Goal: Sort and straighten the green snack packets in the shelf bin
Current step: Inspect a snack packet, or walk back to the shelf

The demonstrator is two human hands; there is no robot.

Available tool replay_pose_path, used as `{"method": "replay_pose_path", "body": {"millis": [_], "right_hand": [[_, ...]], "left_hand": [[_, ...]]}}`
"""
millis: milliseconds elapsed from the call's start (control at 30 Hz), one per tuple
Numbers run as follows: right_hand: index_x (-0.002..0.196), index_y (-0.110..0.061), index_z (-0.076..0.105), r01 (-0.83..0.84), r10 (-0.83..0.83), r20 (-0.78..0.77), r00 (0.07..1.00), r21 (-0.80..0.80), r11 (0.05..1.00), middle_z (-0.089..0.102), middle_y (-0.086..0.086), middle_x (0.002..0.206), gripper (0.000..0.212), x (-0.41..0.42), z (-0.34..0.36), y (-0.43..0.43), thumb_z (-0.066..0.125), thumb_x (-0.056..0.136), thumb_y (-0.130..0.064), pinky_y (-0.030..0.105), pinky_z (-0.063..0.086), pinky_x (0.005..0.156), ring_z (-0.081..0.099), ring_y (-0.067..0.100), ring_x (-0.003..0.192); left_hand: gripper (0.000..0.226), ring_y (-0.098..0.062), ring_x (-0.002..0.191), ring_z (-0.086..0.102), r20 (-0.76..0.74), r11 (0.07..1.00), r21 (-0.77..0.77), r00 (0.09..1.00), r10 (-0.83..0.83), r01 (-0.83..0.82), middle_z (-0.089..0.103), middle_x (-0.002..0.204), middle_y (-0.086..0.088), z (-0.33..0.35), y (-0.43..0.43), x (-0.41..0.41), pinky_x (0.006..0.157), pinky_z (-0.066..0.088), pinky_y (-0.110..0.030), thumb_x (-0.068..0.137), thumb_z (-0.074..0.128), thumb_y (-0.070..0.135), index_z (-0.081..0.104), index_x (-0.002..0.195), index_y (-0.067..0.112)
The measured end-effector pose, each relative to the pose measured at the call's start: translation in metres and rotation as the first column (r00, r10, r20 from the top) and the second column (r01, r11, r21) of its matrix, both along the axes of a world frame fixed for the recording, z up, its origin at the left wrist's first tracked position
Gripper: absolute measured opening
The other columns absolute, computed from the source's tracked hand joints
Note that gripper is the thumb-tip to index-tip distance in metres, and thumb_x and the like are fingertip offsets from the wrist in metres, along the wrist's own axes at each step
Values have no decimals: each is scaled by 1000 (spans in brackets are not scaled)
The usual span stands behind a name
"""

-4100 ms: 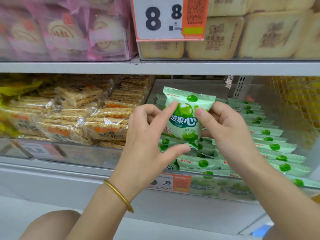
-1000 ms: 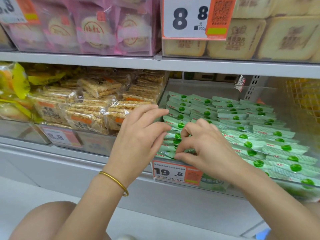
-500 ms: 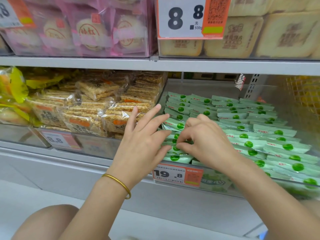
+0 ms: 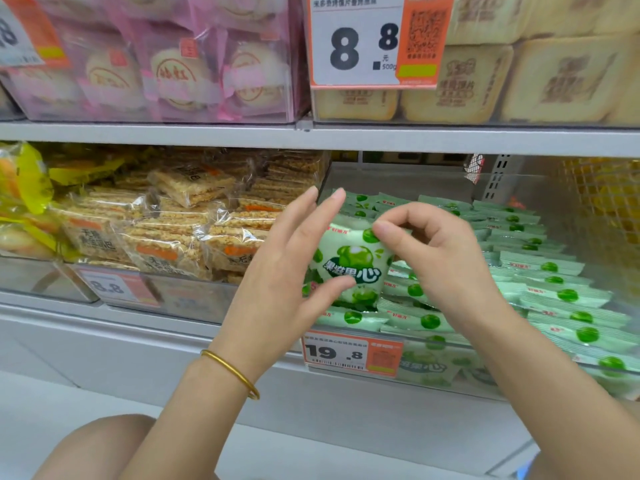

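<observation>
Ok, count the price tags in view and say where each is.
4. A large 8.8 tag on the top-shelf bin; a cut-off tag at top left; a small 8.8 tag on the rice-bar bin; a 19.8 tag on the green packets' bin. Others may be hidden.

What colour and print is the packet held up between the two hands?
The held packet is pale mint green, printed with darker green round fruits; head view.
</observation>
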State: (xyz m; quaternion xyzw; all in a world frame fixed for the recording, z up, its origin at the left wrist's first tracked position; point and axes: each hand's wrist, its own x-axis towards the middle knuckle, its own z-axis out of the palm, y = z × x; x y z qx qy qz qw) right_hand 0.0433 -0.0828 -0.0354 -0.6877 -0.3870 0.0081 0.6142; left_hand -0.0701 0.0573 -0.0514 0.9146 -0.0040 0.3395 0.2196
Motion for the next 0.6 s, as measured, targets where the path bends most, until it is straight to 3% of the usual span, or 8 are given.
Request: {"method": "replay_pose_path", "body": {"millis": [100, 233, 267, 333, 400, 500, 600], "right_hand": [[75, -26, 67, 10, -6, -39, 999, 118, 993, 64, -12, 70, 15, 1, 6, -5, 65, 87, -17, 32, 49, 68, 55, 12, 69], [77, -25, 66, 5, 14, -98, 995, 191, 982, 63, -13, 68, 11, 3, 10, -13, 63, 87, -20, 19, 48, 60, 56, 5, 66], [81, -23, 65, -18, 45, -140, 989, 191, 981, 63, -12, 69, 6, 4, 10, -15, 61, 85, -24, 19, 49, 59, 58, 5, 66], [88, -19, 62, -70, 105, -217, 971, 162, 984, 65, -10, 72, 18, 6, 10, -20, 56, 82, -34, 21, 52, 56, 63, 3, 67], [86, -16, 59, -99, 124, -237, 963, 117, 988, 67, -10, 70, 18, 7, 10, -23, 54, 85, -33, 19, 50, 50, 63, 3, 62], [81, -12, 56, -73, 98, -245, 965, 105, 992, 67, -7, 66, 14, 9, 8, -25, 54, 92, -22, 23, 52, 47, 63, 5, 59], [84, -7, 57, -50, 72, -253, 965, 93, 994, 67, -1, 70, 19, 13, 6, -27, 54, 92, -24, 36, 54, 54, 65, 12, 63]], "left_hand": [[71, -3, 139, 24, 3, 989, -102, 995, -103, 102, 33, 148, 4, 4, -5, 0, 111, 23, -15, 85, 65, 31, 24, 143, 40], [67, -10, 127, 44, 16, 928, -310, 977, -214, 209, 44, 133, 13, 5, -14, 8, 101, 45, -36, 84, 63, 17, 34, 139, 42], [67, -14, 126, 47, 33, 895, -381, 970, -239, 234, 46, 133, 12, 5, -16, 10, 99, 46, -39, 83, 63, 14, 36, 138, 42], [68, -18, 123, 52, 79, 797, -534, 956, -283, 281, 48, 135, 4, 5, -20, 14, 96, 49, -42, 81, 64, 10, 40, 137, 39], [71, -16, 118, 57, 118, 700, -640, 941, -317, 316, 50, 137, 1, 6, -23, 16, 92, 52, -38, 78, 66, 6, 40, 135, 38], [78, -11, 113, 61, 125, 601, -715, 911, -393, 357, 56, 130, 13, 6, -24, 18, 84, 54, -27, 73, 67, -2, 38, 134, 37], [85, -12, 115, 60, 101, 530, -760, 873, -476, 377, 55, 132, 16, 6, -23, 18, 85, 53, -27, 72, 65, -8, 33, 137, 37]]}}
